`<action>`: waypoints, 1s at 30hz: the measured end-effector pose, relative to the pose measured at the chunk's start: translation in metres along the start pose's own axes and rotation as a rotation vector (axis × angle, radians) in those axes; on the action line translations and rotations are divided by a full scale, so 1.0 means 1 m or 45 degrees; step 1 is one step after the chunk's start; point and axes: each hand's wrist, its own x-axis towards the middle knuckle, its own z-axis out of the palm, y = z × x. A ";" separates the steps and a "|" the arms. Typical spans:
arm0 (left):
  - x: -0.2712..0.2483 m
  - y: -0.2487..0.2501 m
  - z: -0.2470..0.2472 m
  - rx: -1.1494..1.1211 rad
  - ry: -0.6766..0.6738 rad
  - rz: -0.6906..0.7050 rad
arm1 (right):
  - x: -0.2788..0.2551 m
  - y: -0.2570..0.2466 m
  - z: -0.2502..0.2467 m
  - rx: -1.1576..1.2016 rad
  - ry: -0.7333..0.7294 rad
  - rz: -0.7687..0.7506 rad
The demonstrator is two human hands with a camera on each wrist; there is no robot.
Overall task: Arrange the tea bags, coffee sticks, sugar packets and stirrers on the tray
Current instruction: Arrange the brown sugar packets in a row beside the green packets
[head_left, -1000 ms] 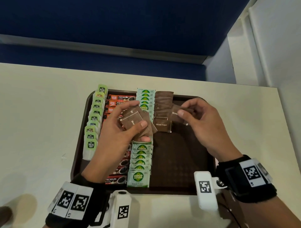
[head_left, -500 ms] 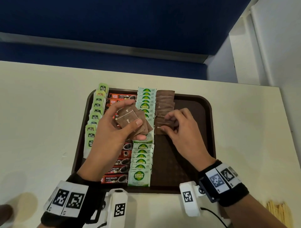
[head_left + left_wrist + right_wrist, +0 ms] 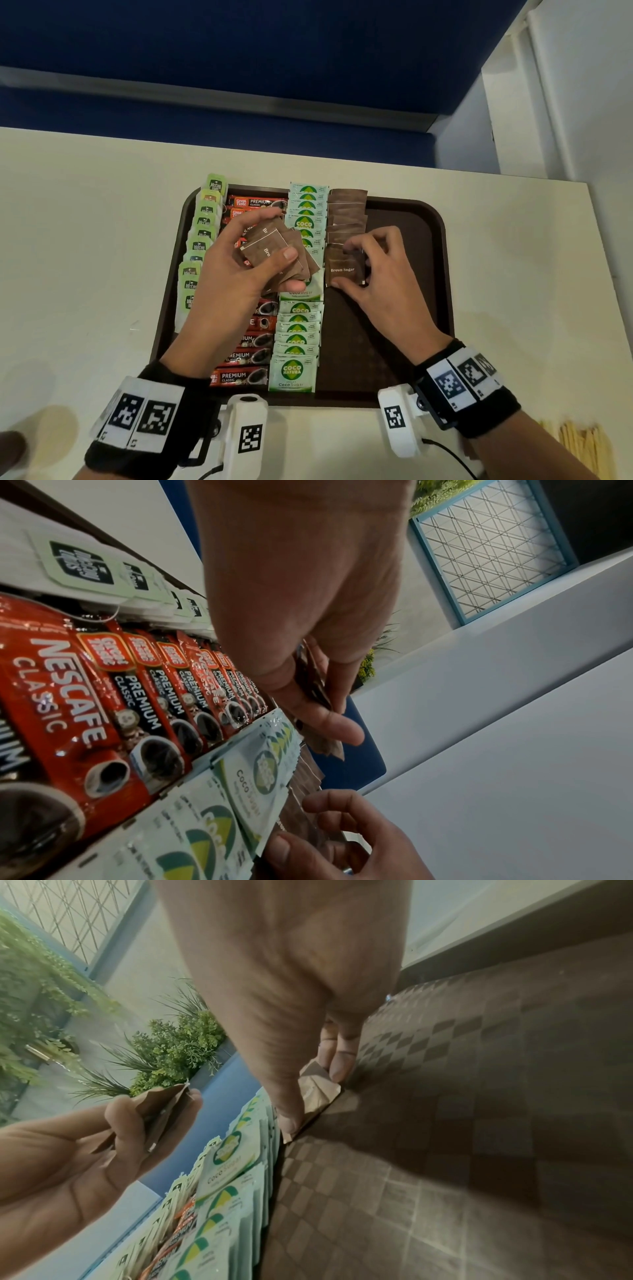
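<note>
A fan of brown packets (image 3: pixel 274 253) is clamped in the left hand (image 3: pixel 239 270) as stock, while one packet (image 3: pixel 344 270) is pinched by the right hand (image 3: pixel 373 274), lengthening the overlapping row toward the tray (image 3: pixel 428 274)'s near edge.

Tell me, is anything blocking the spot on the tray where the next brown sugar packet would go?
Nothing visible. The right hand holds the front brown sugar packet of the row; nearer the person, the tray lies bare. The coco sugar packets lie alongside, not across.
</note>
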 end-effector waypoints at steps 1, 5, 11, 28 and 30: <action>0.000 0.000 0.000 -0.004 -0.001 -0.003 | 0.000 0.001 0.000 -0.004 -0.001 0.001; 0.000 -0.002 0.004 -0.012 0.001 -0.013 | 0.000 0.001 -0.001 -0.008 0.002 0.017; -0.006 -0.002 0.019 0.042 -0.041 -0.043 | -0.007 -0.027 -0.023 0.415 0.190 0.104; -0.011 -0.006 0.032 -0.011 -0.060 -0.033 | -0.004 -0.055 -0.047 1.057 -0.084 0.442; -0.010 -0.005 0.032 -0.011 -0.035 -0.017 | -0.007 -0.054 -0.045 1.070 -0.102 0.461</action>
